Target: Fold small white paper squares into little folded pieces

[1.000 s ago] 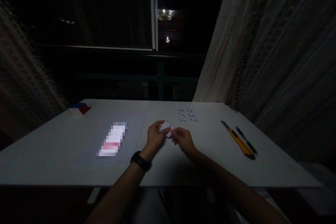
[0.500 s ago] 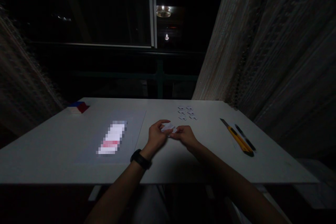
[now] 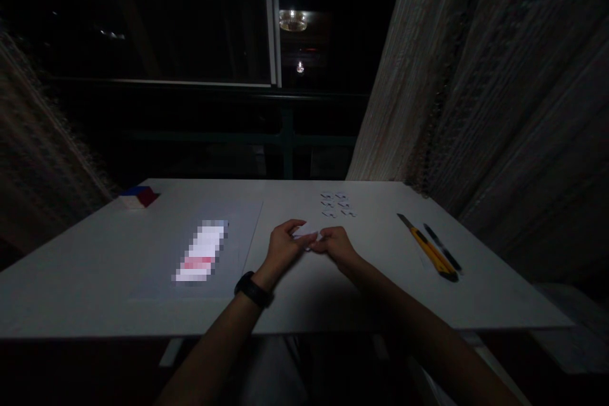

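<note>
My left hand [image 3: 281, 246] and my right hand [image 3: 337, 245] meet over the middle of the white table [image 3: 361, 279]. Both pinch a small white paper piece [image 3: 307, 232] between their fingertips, held just above the tabletop. A dark watch sits on my left wrist. Several small white paper pieces [image 3: 335, 204] lie in a cluster farther back on the table, a short way beyond my right hand.
A yellow utility knife [image 3: 428, 249] and a black pen [image 3: 442, 247] lie at the right. A blurred white and red sheet [image 3: 200, 251] lies left of my hands. A red and blue block [image 3: 137, 196] sits at the far left corner. Curtains hang on both sides.
My hands have drawn closer together on the white paper piece, which now lies flatter between the fingers. The view has shifted slightly.
</note>
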Tool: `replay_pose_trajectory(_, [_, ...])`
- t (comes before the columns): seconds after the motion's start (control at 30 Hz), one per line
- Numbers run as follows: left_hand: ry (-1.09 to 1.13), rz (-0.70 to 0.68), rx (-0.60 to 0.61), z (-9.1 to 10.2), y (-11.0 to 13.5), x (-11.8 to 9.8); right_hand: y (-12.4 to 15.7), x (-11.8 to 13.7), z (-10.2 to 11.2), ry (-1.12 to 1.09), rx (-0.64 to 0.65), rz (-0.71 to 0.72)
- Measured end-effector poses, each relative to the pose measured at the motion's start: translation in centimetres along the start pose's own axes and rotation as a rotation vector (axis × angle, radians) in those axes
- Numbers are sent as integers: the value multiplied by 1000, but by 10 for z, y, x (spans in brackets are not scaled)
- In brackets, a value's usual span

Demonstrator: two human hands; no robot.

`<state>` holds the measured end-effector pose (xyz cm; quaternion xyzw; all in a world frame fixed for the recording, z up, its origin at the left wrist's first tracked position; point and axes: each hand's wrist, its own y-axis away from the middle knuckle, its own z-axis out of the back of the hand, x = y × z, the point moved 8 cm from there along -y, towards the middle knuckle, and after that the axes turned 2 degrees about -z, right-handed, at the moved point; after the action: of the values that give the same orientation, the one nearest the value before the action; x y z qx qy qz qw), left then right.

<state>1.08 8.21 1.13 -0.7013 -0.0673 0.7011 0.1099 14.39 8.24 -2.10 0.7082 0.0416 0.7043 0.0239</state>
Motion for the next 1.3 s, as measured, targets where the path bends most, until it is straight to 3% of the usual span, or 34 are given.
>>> replay_pose_trajectory(0.37, [94, 85, -57, 4, 1, -4, 5, 9, -10, -25, 118, 23])
replay_pose_trajectory(0.7, [109, 114, -14, -1, 2, 1, 1, 0, -7, 53, 40, 70])
replay_pose_trajectory(0.97, [88, 120, -93, 5, 1, 5, 5, 6, -8, -31, 71, 46])
replay_pose_trajectory(1.17, [99, 65, 34, -6, 3, -3, 0, 2, -8, 73, 49, 69])
replay_pose_trajectory(1.3, [72, 91, 19, -4, 5, -2, -1, -1, -10, 218, 44, 105])
